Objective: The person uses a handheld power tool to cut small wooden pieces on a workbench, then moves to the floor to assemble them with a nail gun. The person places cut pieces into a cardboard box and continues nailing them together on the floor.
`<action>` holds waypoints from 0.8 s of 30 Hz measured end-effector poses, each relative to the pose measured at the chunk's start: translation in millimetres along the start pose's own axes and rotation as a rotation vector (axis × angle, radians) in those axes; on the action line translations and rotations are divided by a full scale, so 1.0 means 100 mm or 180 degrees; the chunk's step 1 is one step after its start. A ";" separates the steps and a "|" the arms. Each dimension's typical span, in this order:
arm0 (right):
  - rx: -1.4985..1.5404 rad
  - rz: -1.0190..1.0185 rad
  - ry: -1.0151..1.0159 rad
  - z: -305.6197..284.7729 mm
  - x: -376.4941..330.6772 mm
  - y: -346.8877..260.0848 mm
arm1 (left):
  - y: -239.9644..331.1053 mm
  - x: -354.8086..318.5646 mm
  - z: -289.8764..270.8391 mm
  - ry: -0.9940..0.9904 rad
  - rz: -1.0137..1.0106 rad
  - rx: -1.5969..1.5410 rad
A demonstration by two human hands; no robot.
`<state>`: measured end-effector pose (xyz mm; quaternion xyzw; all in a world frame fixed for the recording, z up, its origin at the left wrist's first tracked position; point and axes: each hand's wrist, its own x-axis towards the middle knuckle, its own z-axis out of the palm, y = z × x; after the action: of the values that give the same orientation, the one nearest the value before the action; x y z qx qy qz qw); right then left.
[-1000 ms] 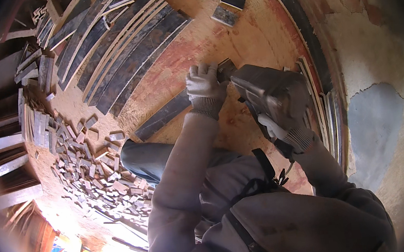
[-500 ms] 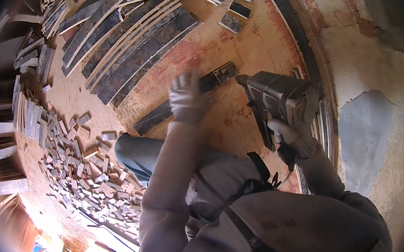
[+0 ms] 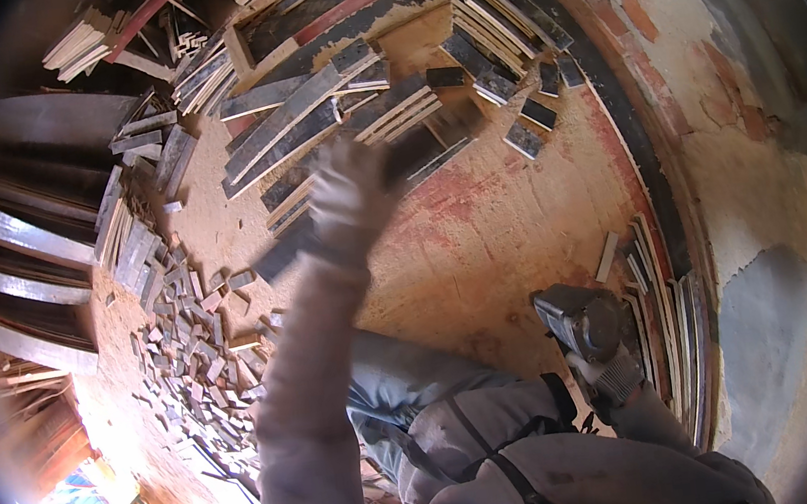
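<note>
My left hand (image 3: 345, 199), in a light work glove, is stretched forward and smeared by motion. Its fingers appear closed round a dark plank (image 3: 412, 153), whose far end is blurred. This plank is over or against a stack of dark boards with pale cut edges (image 3: 299, 136); whether it touches them I cannot tell. At the lower right, my gloved right hand (image 3: 602, 376) grips the handle of a dark handheld power saw (image 3: 578, 318), which is low beside the wall. The saw's blade is hidden from here.
Many small wood offcuts (image 3: 201, 363) lie heaped on the left. Long strips (image 3: 671, 340) lean along the plastered wall (image 3: 763, 309) at right. More short boards (image 3: 489, 45) lie at the far side of the dusty floor (image 3: 482, 232). Curved boards (image 3: 29, 237) are stacked at the far left.
The dark plank has left the floor in front of me and is now farther forward with my left hand. My right hand and the saw appear lower in the picture. The whole view has shifted.
</note>
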<state>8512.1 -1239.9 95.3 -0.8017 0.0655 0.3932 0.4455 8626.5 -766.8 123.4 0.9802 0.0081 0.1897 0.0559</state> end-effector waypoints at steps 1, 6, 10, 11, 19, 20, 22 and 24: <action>0.0133 -0.0176 -0.0064 0.02 0.00 -0.06 | -0.24 0.20 0.03 -0.0129 -0.0358 -0.0216; -0.2951 -0.0382 -0.0611 -0.21 -0.01 -0.43 | -0.58 0.40 0.44 -0.0350 -0.1117 -0.0003; -0.3108 0.0233 -0.0780 -0.27 0.04 -0.40 | -0.39 0.06 0.81 -0.0800 -0.1227 -0.0014; -0.3162 0.0250 -0.0752 -0.25 0.05 -0.33 | -0.40 0.04 0.88 -0.0623 -0.1190 0.0117; -0.0820 -0.0491 -0.0171 -0.25 0.08 -0.03 | -0.54 0.34 1.02 -0.1580 -0.1657 -0.0132; -0.1677 -0.0329 -0.0314 -0.29 0.06 -0.03 | -0.49 0.31 0.97 -0.1560 -0.1623 -0.0282; -0.2335 -0.0032 -0.0478 -0.29 0.10 -0.01 | -0.32 0.17 0.89 -0.1827 -0.1655 -0.0514; -0.1765 0.0058 -0.0308 -0.26 0.18 0.09 | -0.18 0.03 0.83 -0.1666 -0.1598 -0.0766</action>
<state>8535.3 -1260.5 84.6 -0.8726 -0.0588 0.4379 0.2081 8660.3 -758.0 45.8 0.9494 0.2111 -0.0871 0.2155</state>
